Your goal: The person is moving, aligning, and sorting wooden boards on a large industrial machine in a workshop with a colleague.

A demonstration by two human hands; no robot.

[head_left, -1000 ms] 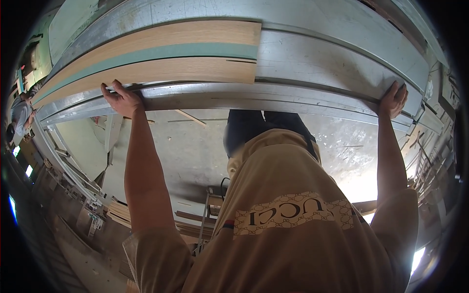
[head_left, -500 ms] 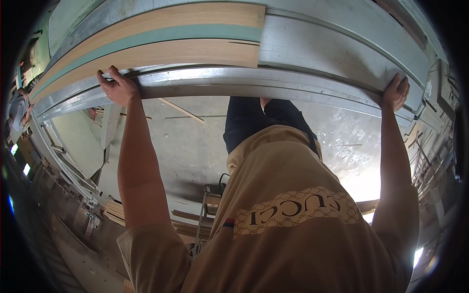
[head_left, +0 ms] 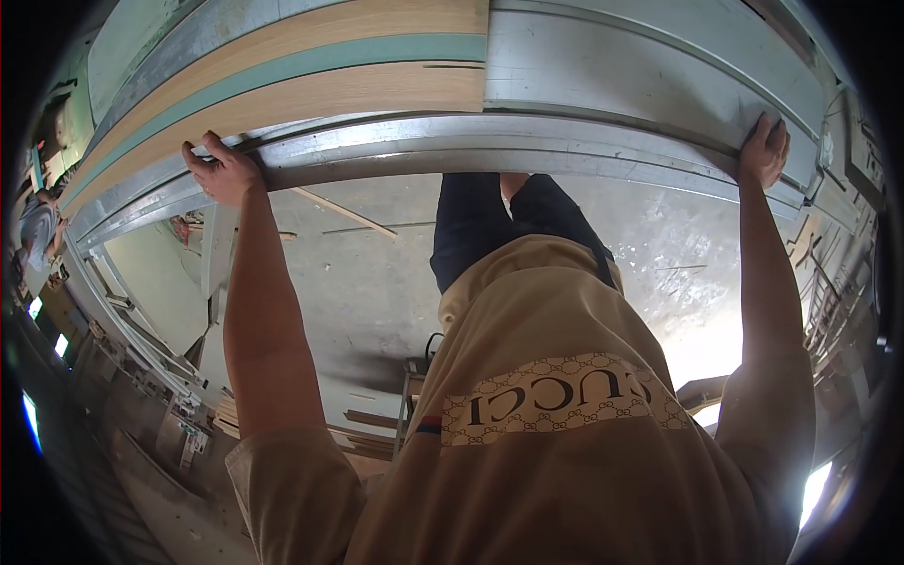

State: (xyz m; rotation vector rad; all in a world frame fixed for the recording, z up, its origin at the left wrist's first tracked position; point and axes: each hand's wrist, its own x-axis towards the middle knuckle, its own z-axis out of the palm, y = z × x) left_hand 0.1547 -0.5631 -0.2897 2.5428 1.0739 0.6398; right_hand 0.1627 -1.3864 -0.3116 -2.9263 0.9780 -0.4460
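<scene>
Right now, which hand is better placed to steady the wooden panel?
Probably the left hand: it sits beside the panel; the right hand is on the metal table, past the panel's end.

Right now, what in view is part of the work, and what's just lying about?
Apparently in use:
tan panel with green stripe, on the metal table
metal rail along the table's near side
left hand at the rail
right hand near the rail's right end

Apparently lying about:
thin wood strip on the floor
brown planks

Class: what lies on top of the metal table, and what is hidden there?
On the metal table, a wood-toned panel with a green stripe lies toward the left; bare metal shows to its right. The surface beneath the panel is covered.
</scene>
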